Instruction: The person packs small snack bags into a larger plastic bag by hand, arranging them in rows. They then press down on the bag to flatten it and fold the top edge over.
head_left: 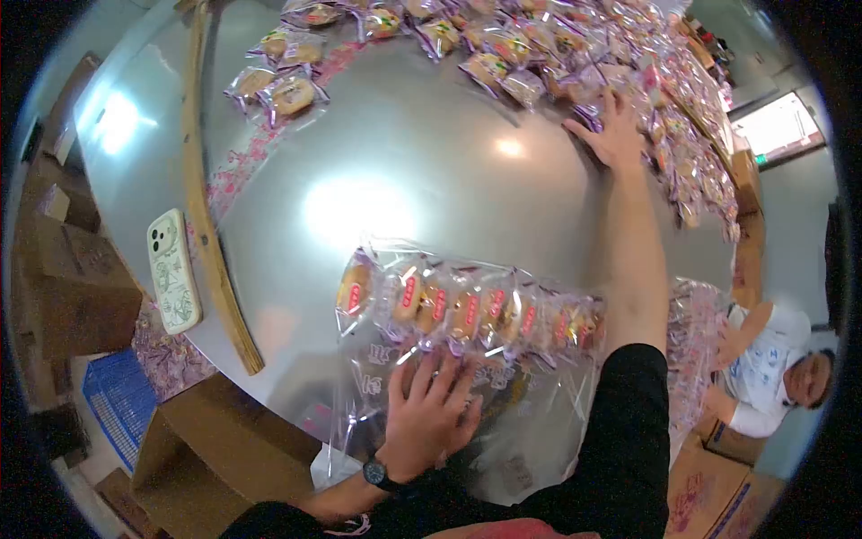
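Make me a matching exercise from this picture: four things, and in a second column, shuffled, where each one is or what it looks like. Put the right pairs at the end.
Things
1. phone
2. basket
3. left hand
4. right hand

Places and colours
A. stretched out to the loose wrapped pastries across the table
B. pale and patterned, lying next to the wooden strip
C. fingers spread over the clear bag
D. blue, off the table, near an open cardboard box

Right pairs: 1-B, 2-D, 3-C, 4-A
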Action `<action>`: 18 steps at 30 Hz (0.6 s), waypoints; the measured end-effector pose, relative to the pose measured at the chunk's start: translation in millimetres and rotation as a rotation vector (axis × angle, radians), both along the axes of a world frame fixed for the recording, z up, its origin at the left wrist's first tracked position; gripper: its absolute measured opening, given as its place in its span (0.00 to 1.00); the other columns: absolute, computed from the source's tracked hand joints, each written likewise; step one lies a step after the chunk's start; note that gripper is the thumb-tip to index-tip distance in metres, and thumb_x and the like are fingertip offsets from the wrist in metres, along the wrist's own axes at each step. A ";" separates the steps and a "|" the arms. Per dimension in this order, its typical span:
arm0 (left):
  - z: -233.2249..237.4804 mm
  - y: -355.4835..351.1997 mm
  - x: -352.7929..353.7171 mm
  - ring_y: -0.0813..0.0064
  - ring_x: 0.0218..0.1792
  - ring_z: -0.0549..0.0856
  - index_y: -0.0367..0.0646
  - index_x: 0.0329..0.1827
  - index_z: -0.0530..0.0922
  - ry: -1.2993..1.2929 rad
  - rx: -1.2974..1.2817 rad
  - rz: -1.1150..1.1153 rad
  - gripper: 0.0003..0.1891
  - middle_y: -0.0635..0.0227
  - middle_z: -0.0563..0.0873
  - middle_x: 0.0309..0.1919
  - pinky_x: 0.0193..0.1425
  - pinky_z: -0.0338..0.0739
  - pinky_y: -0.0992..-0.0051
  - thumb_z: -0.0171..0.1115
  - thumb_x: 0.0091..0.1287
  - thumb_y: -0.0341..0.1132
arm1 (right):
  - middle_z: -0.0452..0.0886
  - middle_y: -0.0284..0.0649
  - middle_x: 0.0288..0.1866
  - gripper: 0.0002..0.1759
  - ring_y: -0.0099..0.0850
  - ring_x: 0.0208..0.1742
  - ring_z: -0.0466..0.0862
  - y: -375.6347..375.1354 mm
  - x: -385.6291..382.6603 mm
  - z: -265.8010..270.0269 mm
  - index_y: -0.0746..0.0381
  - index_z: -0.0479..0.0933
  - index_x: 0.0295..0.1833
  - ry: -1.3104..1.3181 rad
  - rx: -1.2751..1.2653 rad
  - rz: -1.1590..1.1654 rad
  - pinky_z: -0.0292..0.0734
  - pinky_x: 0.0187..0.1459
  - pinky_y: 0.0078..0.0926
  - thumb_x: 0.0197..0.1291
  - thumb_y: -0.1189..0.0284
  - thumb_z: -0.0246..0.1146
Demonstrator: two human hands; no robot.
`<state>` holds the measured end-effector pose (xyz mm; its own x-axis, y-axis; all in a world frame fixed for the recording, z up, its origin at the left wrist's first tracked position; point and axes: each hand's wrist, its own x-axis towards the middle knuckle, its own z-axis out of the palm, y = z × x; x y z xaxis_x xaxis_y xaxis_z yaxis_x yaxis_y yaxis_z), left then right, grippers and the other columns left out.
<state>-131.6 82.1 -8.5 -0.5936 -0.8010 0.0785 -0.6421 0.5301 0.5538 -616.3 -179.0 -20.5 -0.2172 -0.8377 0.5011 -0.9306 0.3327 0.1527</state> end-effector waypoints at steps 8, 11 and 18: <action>-0.5 -1.9 5.0 0.58 0.75 0.75 0.56 0.63 0.87 -0.028 0.038 -0.025 0.25 0.70 0.85 0.66 0.80 0.58 0.42 0.75 0.63 0.49 | 0.63 0.61 0.80 0.53 0.61 0.71 0.77 -78.3 13.0 23.5 0.53 0.56 0.85 -0.085 -0.195 0.353 0.78 0.66 0.57 0.62 0.41 0.70; 3.3 -0.7 0.7 0.58 0.74 0.76 0.56 0.62 0.87 -0.084 0.041 -0.012 0.24 0.71 0.85 0.66 0.78 0.59 0.43 0.75 0.62 0.49 | 0.76 0.61 0.72 0.52 0.59 0.68 0.80 -99.5 17.2 30.8 0.55 0.57 0.84 -0.183 -0.093 0.413 0.78 0.66 0.54 0.63 0.43 0.69; 1.2 0.2 0.1 0.56 0.71 0.77 0.56 0.65 0.86 -0.072 0.011 0.007 0.26 0.69 0.84 0.67 0.78 0.60 0.44 0.75 0.63 0.47 | 0.88 0.59 0.42 0.44 0.59 0.44 0.88 -104.0 45.6 27.9 0.57 0.62 0.83 -0.194 -0.033 0.070 0.84 0.49 0.57 0.61 0.62 0.65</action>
